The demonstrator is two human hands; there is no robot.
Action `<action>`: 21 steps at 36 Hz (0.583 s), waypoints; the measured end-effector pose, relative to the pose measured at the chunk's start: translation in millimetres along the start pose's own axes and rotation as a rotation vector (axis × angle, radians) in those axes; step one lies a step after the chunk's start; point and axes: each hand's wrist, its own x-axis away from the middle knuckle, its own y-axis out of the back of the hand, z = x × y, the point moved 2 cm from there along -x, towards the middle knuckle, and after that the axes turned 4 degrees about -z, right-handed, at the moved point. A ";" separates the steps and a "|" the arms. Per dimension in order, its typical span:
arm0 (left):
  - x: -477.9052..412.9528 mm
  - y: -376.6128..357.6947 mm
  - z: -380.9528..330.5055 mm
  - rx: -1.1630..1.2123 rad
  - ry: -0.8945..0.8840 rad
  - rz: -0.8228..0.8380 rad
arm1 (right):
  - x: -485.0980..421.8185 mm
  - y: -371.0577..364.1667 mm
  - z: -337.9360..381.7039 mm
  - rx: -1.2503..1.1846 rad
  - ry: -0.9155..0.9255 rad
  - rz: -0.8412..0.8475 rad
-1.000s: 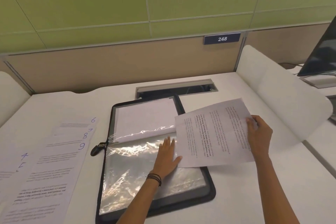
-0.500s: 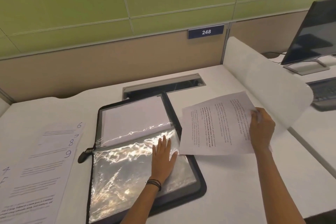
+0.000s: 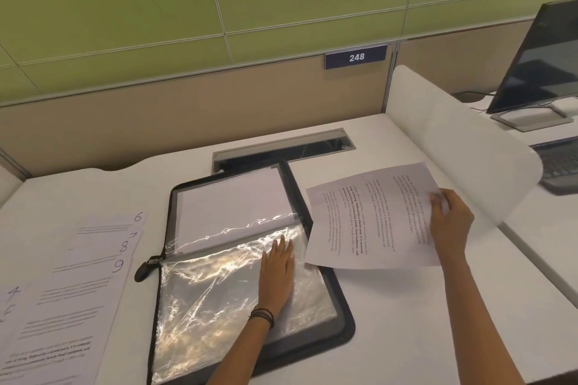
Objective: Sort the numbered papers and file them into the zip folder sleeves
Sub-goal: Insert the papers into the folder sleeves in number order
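Observation:
A black zip folder (image 3: 339, 319) lies open on the desk with shiny clear sleeves (image 3: 206, 294) spread over its near half. A white sheet shows inside the far sleeve (image 3: 231, 203). My left hand (image 3: 276, 272) rests flat on the clear sleeve near its right edge, fingers straight. My right hand (image 3: 450, 222) pinches the right edge of a printed sheet (image 3: 369, 219), held just right of the folder, its left edge close to the sleeve. Numbered papers (image 3: 78, 284) marked 6, 7, 8 and 9 lie fanned at the left.
A cable slot (image 3: 281, 147) sits behind the folder. A curved white divider (image 3: 463, 147) stands on the right, with a monitor (image 3: 541, 59) and keyboard (image 3: 560, 162) beyond it. More sheets marked 4 (image 3: 12, 294) lie at the left edge.
The view shifted right, so everything sits further left in the frame. The printed sheet in my right hand stays beside the folder; my left hand stays flat on the sleeve.

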 end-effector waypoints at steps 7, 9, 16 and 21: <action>0.4 7.8 -5.5 0.148 0.023 0.009 | -4.6 2.9 -2.2 -0.061 -0.044 0.027; 0.3 13.6 -7.8 0.144 -0.002 -0.029 | -5.9 3.4 -3.9 -0.067 -0.064 0.028; 0.8 12.1 -5.7 0.267 0.078 0.030 | -7.2 4.5 -6.3 -0.091 -0.112 -0.033; 1.3 14.9 -7.7 0.282 0.091 0.056 | -6.0 6.3 -3.8 -0.115 -0.161 -0.128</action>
